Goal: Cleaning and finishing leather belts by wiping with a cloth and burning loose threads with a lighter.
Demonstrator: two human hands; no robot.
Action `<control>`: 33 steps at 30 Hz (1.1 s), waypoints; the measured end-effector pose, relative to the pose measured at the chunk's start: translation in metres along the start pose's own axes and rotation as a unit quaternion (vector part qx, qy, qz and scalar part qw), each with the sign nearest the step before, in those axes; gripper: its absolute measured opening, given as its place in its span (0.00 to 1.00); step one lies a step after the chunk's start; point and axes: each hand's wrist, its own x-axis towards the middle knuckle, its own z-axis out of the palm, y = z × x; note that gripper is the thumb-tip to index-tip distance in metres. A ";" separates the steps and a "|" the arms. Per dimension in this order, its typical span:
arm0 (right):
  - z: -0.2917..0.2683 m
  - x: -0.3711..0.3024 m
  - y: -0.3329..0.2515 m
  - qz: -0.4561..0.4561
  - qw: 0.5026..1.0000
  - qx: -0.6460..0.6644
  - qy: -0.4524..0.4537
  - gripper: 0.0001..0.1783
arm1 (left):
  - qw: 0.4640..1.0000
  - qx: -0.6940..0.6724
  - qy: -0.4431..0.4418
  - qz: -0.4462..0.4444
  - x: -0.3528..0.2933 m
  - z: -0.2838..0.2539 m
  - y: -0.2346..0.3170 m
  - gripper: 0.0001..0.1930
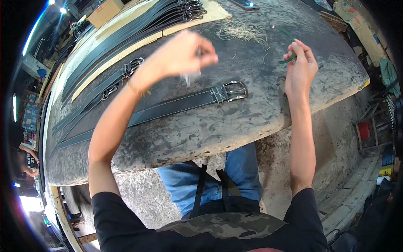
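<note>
My left hand [184, 54] is raised over the table, blurred by motion, its fingers curled. A small pale, shiny thing [191, 79] shows under that palm, too smeared to name. To the right, my right hand [302, 65] pinches a curved green piece of mosquito coil [288, 35], whose far tip glows pinkish. Between the hands and nearer to me lies a dark leather belt [172, 109] with pale edge stitching. Its silver buckle [236, 91] points right, and loose thread ends [218, 95] stick out beside it.
Several dark belts [138, 27] with buckles lie in a row on pale boards at the far left. More buckled belts [113, 84] lie left of my left forearm. A heap of pale thread clippings [243, 31] sits at the back, near a phone [245, 4]. The table's rounded edge [201, 153] faces me.
</note>
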 end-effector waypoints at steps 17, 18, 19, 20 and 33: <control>0.005 -0.007 0.002 0.047 0.997 -0.020 -0.052 0.09 | 0.989 0.056 0.135 0.027 -0.077 0.059 0.038 0.03; 0.005 -0.007 0.002 0.049 0.998 -0.015 -0.048 0.10 | 0.986 0.054 0.152 0.045 -0.076 0.060 0.037 0.03; 0.005 -0.006 0.003 0.051 0.998 -0.010 -0.045 0.10 | 0.986 0.055 0.154 0.041 -0.077 0.060 0.035 0.03; 0.005 -0.006 0.003 0.052 0.997 -0.010 -0.049 0.10 | 0.988 0.030 0.147 0.031 -0.078 0.059 0.034 0.03; 0.002 -0.004 0.002 0.051 0.997 -0.011 -0.058 0.10 | 0.960 -0.192 0.139 0.147 -0.092 0.060 0.024 0.08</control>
